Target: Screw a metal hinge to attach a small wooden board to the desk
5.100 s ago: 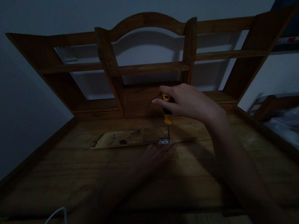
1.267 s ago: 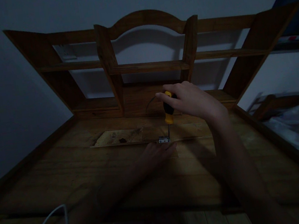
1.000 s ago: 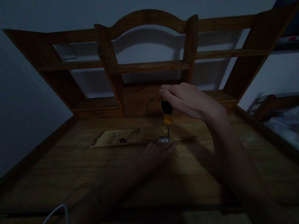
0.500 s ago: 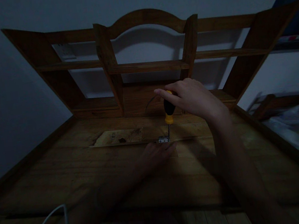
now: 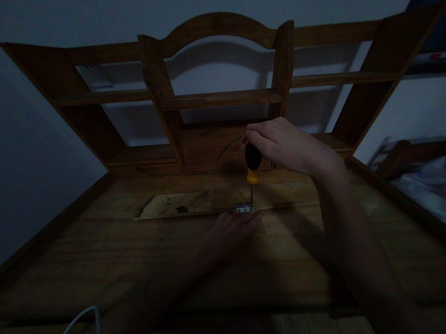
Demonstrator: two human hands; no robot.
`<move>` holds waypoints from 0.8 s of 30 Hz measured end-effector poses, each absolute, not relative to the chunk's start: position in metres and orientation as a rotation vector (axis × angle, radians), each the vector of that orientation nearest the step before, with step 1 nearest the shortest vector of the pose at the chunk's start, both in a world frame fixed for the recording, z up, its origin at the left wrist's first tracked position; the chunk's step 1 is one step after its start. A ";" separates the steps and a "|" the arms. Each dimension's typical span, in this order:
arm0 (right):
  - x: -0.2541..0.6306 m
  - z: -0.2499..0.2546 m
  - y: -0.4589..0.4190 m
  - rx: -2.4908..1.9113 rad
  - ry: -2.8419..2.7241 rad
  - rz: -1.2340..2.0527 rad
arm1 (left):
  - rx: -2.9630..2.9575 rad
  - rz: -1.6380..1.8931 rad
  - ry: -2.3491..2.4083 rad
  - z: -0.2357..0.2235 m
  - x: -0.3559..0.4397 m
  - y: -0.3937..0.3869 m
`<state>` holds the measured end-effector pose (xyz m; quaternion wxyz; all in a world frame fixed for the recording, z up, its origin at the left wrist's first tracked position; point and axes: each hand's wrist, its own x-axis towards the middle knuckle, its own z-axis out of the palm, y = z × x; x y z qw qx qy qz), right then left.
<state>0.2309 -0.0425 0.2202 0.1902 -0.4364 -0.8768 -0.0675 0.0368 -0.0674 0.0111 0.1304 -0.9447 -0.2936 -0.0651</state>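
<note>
A screwdriver [image 5: 252,157] with a black and yellow handle stands nearly upright, its shaft pointing down. My right hand [image 5: 281,140] is closed around the top of that handle. The tip of the shaft meets the right end of a small metal hinge [image 5: 243,207], which sits at the edge of a slot in the wooden desktop [image 5: 156,252]. Just on the near side of the hinge lies my left hand [image 5: 233,228], fingers stretched out against the wood and close to the metal. Shadow hides its thumb.
Behind the desktop rises a wooden shelf unit [image 5: 220,100] against the wall. Inside the slot, a pale rough wood strip [image 5: 170,204] shows. A thin dark cord [image 5: 224,150] hangs behind the screwdriver. A white cable [image 5: 74,320] crosses my left forearm. Plastic-looking bundles [image 5: 444,192] lie at right.
My right hand has turned on the screwdriver handle, its thumb drawing back to the right. The left hand and the hinge stay in place.
</note>
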 end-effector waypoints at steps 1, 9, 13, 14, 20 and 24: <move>0.230 0.220 -0.043 -1.252 -2.448 -0.195 | -2.749 -0.185 -0.861 0.012 0.037 -0.067; 0.225 0.213 -0.041 -1.449 -2.331 -0.285 | -2.743 -0.168 -0.893 0.008 0.038 -0.067; 0.226 0.214 -0.042 -1.441 -2.359 -0.204 | -2.752 -0.199 -0.888 0.007 0.037 -0.066; 0.226 0.215 -0.043 -1.418 -2.371 -0.184 | -2.758 -0.206 -0.886 0.007 0.037 -0.066; 0.224 0.215 -0.043 -1.235 -2.418 -0.109 | -2.782 -0.182 -0.862 0.010 0.036 -0.066; 0.223 0.211 -0.039 -1.384 -2.331 -0.339 | -2.766 -0.172 -0.869 0.008 0.036 -0.066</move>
